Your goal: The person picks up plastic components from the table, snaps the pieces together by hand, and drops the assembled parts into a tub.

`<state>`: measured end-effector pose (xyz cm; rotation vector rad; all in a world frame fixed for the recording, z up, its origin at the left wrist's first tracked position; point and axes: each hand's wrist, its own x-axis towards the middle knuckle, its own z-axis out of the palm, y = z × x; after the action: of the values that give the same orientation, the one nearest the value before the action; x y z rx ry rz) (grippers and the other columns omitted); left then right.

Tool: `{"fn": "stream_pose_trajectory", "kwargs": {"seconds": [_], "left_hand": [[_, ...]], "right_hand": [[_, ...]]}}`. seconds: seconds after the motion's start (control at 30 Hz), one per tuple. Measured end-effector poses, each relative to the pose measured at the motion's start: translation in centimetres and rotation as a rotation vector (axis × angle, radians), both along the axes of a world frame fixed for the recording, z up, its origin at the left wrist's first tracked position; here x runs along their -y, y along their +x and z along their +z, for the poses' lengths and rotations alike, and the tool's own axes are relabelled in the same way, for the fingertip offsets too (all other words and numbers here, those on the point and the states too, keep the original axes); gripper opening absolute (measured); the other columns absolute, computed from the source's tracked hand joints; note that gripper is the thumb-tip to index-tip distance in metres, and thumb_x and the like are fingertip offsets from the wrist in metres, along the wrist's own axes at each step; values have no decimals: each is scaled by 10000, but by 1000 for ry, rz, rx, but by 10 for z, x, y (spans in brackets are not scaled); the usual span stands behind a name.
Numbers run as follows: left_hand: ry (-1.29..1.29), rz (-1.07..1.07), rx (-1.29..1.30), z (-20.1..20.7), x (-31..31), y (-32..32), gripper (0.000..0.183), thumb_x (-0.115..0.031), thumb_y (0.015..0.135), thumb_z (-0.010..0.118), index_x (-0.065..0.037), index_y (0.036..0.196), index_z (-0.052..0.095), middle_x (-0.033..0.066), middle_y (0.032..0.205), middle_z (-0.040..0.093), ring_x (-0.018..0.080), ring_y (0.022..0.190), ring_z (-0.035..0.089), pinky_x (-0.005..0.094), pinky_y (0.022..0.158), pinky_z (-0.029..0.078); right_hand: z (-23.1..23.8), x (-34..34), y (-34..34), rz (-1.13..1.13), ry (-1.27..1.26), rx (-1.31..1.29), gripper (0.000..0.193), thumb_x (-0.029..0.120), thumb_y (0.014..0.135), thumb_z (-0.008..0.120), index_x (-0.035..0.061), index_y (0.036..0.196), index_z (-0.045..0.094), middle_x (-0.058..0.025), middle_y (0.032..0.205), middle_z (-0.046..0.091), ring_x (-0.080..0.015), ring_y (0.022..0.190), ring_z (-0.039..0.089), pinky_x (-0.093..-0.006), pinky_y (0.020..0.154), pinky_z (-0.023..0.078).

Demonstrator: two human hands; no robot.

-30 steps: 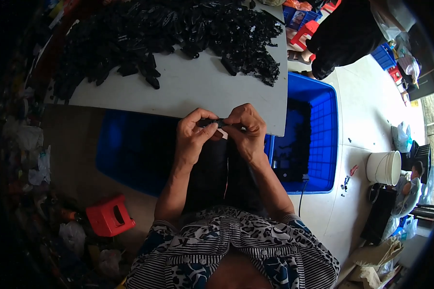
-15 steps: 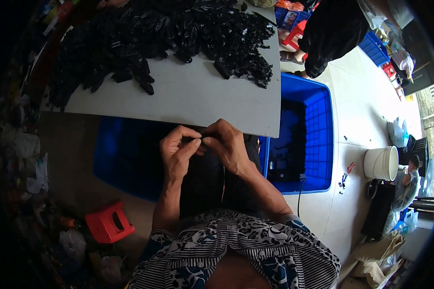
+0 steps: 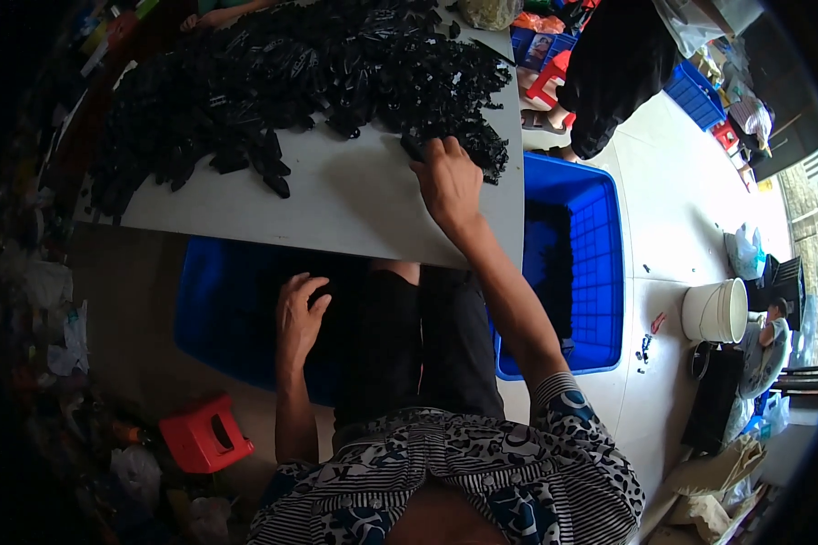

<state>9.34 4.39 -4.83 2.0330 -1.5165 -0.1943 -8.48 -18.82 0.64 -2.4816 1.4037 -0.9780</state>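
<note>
My right hand (image 3: 451, 186) rests on the table with its fingers bent over the near end of a black plastic part (image 3: 413, 145). The thumb lies against this elongated part, and the fingertips are partly hidden by the hand. Just beyond is a big heap of small black plastic parts (image 3: 245, 109), with thin, jagged pieces (image 3: 468, 100) at its right side. My left hand (image 3: 300, 309) hangs below the table's near edge, over a blue bin. Its fingers are loosely curved and apart, and nothing shows between them.
The grey table (image 3: 336, 204) ends just before my lap. Blue bins (image 3: 600, 272) stand below it, one at right holding dark pieces. A red stool (image 3: 206, 436) is at lower left, a white bucket (image 3: 713, 311) at right. Another person's hand (image 3: 211, 16) shows at the far left.
My hands, together at the table's near edge before, have parted. The right reached forward to the black part on the table; the left dropped back toward the lower left and opened.
</note>
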Motion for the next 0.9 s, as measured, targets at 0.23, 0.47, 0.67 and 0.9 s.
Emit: {"fn": "stream_pose_trajectory", "kwargs": {"seconds": [0.23, 0.47, 0.67, 0.9], "left_hand": [[37, -36, -753, 26, 30, -13, 215, -105, 896, 588, -29, 1096, 618, 100, 866, 644, 181, 738, 651, 275, 655, 540], [-125, -250, -1548, 46, 94, -42, 227, -127, 938, 540, 3, 1123, 525, 119, 854, 645, 160, 660, 650, 255, 562, 546], [-155, -256, -1575, 33, 102, -46, 172, -91, 902, 576, -15, 1049, 530, 97, 882, 647, 149, 691, 655, 271, 574, 563], [-209, -210, -1394, 30, 90, -48, 154, 6, 864, 574, -32, 1009, 540, 70, 843, 619, 129, 696, 644, 254, 621, 559]], "right_hand": [[-9, 9, 16, 5, 13, -189, 127, 17, 786, 515, -8, 910, 527, -167, 903, 555, -338, 866, 595, -412, 658, 510], [-19, -38, -4, 293, -32, 231, 188, 64, 735, 663, 48, 875, 539, -114, 833, 553, -307, 752, 596, -404, 584, 477], [4, -36, -42, 538, 424, 312, 277, 18, 720, 711, 30, 985, 632, -106, 908, 604, -235, 753, 638, -324, 620, 523], [-18, 34, -53, 119, -65, -79, 158, 75, 759, 605, 93, 913, 639, -110, 844, 549, -327, 805, 598, -400, 647, 475]]}}
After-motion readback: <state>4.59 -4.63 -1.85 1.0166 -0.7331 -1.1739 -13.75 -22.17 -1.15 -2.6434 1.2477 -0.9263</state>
